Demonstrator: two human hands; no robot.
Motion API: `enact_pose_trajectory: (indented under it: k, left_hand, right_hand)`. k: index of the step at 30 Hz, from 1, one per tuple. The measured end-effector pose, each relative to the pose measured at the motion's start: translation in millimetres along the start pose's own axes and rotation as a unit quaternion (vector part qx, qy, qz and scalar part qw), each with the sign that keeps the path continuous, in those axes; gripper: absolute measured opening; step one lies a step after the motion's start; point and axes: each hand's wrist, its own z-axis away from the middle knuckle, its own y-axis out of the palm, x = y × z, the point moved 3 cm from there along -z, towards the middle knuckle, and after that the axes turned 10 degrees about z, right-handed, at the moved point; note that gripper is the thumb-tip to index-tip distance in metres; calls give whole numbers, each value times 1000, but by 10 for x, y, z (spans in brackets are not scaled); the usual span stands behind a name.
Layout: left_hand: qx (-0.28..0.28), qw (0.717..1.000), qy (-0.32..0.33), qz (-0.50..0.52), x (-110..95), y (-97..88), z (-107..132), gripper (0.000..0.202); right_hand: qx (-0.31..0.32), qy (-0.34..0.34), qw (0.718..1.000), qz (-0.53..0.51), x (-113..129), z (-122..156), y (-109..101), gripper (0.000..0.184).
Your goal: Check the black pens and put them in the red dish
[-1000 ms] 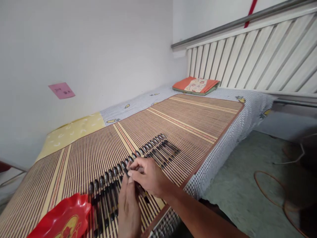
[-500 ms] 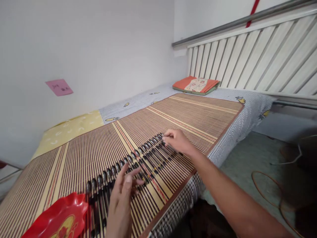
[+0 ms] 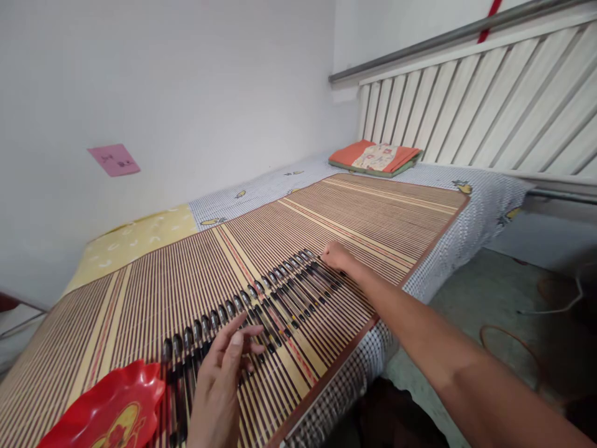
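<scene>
A long row of black-capped pens point(image 3: 242, 298) lies side by side on a striped bamboo mat point(image 3: 158, 286), running diagonally from the red dish toward the mat's middle. Over the nearer part of the row is my left hand point(image 3: 224, 367), fingers apart and holding nothing; it covers several of the pens. My right hand point(image 3: 338, 256) is closed low over the mat at the far end of the row, just beyond the last visible cap. Its fingertips are turned away from view, so what they hold, if anything, is hidden. A dark tip shows just below the wrist.
A red scalloped dish point(image 3: 116, 410) sits at the near left, beside the row. Folded orange cloth point(image 3: 373, 155) lies at the bed's far end, before a white slatted headboard point(image 3: 433, 106). The bed's edge drops to the floor point(image 3: 471, 298) on the right; the wall point(image 3: 163, 93) borders the left.
My right hand has shifted slightly right, past the end of the row, and its fingers look more curled. My left hand has moved a little down and left, still open. The view has turned slightly.
</scene>
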Motion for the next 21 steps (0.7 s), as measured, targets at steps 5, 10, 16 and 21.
enact_pose_trajectory:
  k: [5, 10, 16, 21]
  left_hand:
    - [4, 1000, 5, 4, -15, -28, -4, 63]
    - [-17, 1000, 6, 1, -62, -19, 23, 61]
    - [-4, 1000, 3, 1, -65, -11, 27, 59]
    - [1, 1000, 10, -11, -76, 0, 29, 56]
  right_hand:
    - [35, 1, 999, 23, -41, -53, 32, 30]
    - [39, -1, 999, 30, -84, -109, 25, 31]
    - [35, -8, 999, 23, -107, -152, 60, 31]
    - [17, -13, 1000, 6, -98, -145, 113, 30]
